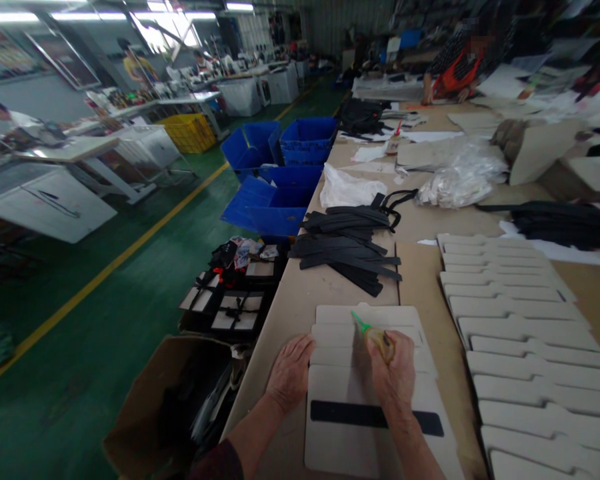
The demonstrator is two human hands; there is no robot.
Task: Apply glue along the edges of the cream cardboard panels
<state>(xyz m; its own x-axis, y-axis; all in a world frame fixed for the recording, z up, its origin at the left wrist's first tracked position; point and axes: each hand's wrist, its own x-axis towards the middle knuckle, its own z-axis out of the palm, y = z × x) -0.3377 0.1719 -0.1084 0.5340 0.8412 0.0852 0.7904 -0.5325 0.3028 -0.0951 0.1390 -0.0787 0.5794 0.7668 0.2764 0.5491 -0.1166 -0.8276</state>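
Observation:
My right hand (pixel 397 367) is wrapped round a glue bottle (pixel 380 341) with a green nozzle. The nozzle tip points up and left, over the upper part of some overlapping grey-beige boards (pixel 335 383). Whether the tip touches the board I cannot tell. Across the nearest board lies a black strip (pixel 347 413), partly covered by my right forearm. My left hand (pixel 293 370) rests at the left edge of the boards, fingers stretched out and lying flat, with nothing in it.
A long row of overlapping boards (pixel 535 363) lies at right. Black strips (pixel 345 247) are piled ahead, near a clear plastic bag (pixel 463 177). Blue bins (pixel 280 200) and an open cardboard box (pixel 145 400) stand left of the table. A co-worker (pixel 460 73) leans over the far end.

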